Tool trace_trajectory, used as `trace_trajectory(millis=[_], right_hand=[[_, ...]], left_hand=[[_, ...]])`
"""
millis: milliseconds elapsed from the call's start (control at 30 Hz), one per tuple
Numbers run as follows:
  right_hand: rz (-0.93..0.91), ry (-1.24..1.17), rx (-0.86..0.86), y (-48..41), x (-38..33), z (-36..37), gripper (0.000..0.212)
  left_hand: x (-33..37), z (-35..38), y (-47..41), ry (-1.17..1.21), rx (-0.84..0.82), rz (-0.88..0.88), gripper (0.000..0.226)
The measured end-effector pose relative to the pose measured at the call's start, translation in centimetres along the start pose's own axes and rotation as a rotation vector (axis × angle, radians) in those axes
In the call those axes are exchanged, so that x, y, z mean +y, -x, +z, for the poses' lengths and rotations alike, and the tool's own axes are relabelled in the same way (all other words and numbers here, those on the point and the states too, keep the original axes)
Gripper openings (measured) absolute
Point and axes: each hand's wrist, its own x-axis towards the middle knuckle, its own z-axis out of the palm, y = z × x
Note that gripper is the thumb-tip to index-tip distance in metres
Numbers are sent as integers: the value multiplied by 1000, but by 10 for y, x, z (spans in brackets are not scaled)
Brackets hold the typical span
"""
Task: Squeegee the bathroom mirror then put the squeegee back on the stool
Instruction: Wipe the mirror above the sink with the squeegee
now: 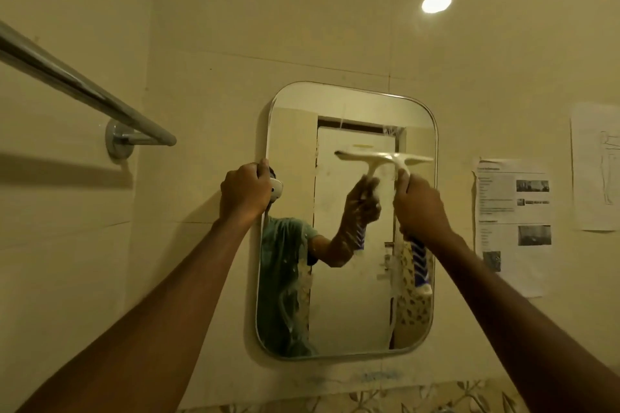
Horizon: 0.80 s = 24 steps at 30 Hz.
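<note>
A rounded rectangular mirror (349, 312) with a thin metal frame hangs on the tiled wall ahead. My right hand (421, 207) is closed around the handle of a white squeegee (401, 160) with a blue-and-white striped grip; its blade lies level against the upper right of the glass. My left hand (243, 191) grips the mirror's left edge about a third of the way down. The glass reflects my arm, the squeegee and a doorway, and shows smears and streaks lower down. The stool is out of view.
A chrome towel rail (84, 90) juts out from the wall at upper left. Printed paper sheets (513, 224) hang on the wall right of the mirror, with another sheet (595, 167) further right. A patterned tile band (369, 399) runs below the mirror.
</note>
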Motion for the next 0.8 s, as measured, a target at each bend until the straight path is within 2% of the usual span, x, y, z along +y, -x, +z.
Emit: trace_trajectory(millis=[100,300,433,667,800], right_hand=[[29,30,-50,2,-6,-16,45],[58,10,-5,-70,-55,-64,41],[55,84,-99,-72,-58,-67,27],[113,41,-126,-6,-8,-36,44],[146,86,-122,-21,-23,-51,44]], left_hand=[[1,2,3,0,16,-2,48],[-1,7,7,-3,61,0,48],[-2,11,7,2,92,11,48],[-1,10,8,-11,124,31,49],[0,8,9,-2,118,22,49]])
